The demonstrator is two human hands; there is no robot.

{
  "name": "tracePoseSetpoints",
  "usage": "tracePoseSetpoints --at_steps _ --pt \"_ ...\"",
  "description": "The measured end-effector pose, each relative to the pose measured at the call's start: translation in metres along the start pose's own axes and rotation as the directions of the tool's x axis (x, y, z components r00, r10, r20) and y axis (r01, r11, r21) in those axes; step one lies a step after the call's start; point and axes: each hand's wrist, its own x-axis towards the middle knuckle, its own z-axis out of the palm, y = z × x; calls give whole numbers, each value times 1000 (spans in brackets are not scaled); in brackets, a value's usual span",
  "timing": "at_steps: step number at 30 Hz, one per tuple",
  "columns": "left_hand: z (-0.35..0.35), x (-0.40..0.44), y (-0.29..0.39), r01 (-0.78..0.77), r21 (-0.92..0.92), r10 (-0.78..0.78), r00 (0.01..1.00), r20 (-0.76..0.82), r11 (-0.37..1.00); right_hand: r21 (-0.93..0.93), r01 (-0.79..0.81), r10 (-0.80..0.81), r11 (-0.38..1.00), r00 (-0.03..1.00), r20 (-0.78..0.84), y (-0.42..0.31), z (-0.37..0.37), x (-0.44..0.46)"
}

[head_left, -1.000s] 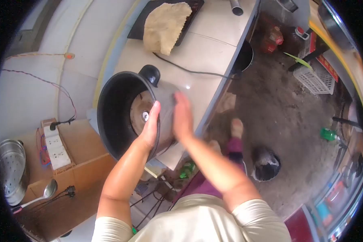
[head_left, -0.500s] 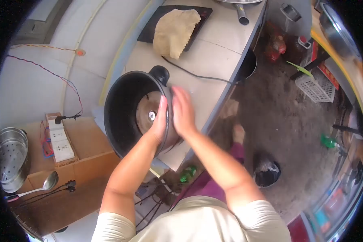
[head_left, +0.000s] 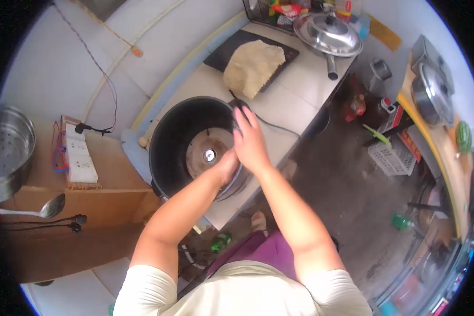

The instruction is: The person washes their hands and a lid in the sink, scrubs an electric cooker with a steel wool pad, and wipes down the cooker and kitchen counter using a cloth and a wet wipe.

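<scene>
A deep black pot [head_left: 166, 142] with a round brownish bottom and a small metal piece at its centre stands tilted on the tiled counter [head_left: 295, 87]. My left hand [head_left: 228, 164] is at the pot's near right rim, with its fingers largely hidden behind my other hand. My right hand [head_left: 252, 139] lies along the outside of the rim by the pot's black handle, fingers stretched out and slightly apart. The two hands touch near the wrist and palm.
Behind the pot, a beige cloth [head_left: 253, 66] covers part of a black cooktop [head_left: 284, 48]. A lidded pan [head_left: 329, 34] sits farther back. Left are a power strip [head_left: 79, 152], a steamer [head_left: 10, 152] and a ladle [head_left: 50, 206]. A white basket [head_left: 392, 158] is on the floor.
The view has swung, bringing the lidded pan into sight. My right hand has moved up toward the pot's handle, and my left hand has slid lower on the rim.
</scene>
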Motion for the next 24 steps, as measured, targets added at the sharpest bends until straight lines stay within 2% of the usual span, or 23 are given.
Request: tracePoseSetpoints --at_steps 2,4,5,7,8,9,11,12,14,15,17,18,21,22,24 --pt "5 -6 0 37 -14 -36 999 30 999 -50 -37 36 998 999 -19 -10 -5 -35" --pt "7 -13 0 21 -72 -11 990 139 997 -30 -81 79 996 995 -57 -26 -4 -73" --pt "1 -2 -11 113 -126 -92 982 163 986 -41 -95 91 995 992 -86 -35 -5 -82" --pt "10 -12 -10 1 -59 3 998 58 998 -60 -89 84 994 993 -79 -23 -1 -72" --pt "8 -20 0 -26 78 8 975 222 997 -64 -84 80 994 994 -74 -14 0 -61" --pt "-2 -8 -4 -8 168 -47 946 320 986 -7 -65 64 998 995 -82 -7 -3 -41" --pt "-1 -4 -15 -75 206 32 979 203 976 -19 -76 73 997 989 -131 27 5 2" --pt "3 -9 -13 -101 251 75 991 111 963 -88 -38 35 995 999 -35 29 4 21" --pt "9 -7 -9 -212 246 209 977 39 946 -216 45 -10 975 987 161 35 2 51" --pt "10 -2 -9 -329 195 329 944 33 924 -288 -6 96 958 950 298 28 -2 67" --pt "9 -13 5 -276 249 249 959 132 928 -440 -53 307 896 790 531 5 -9 100" --pt "8 -18 9 -245 276 201 963 177 929 -429 56 210 901 811 547 22 -2 109" --pt "10 -18 10 -319 221 288 944 161 922 -528 110 259 842 777 575 38 14 136" --pt "9 -21 12 -286 331 250 957 148 899 -544 83 289 835 775 562 38 15 140" --pt "9 -25 19 -245 325 203 966 158 913 -460 183 213 869 702 680 36 12 152"
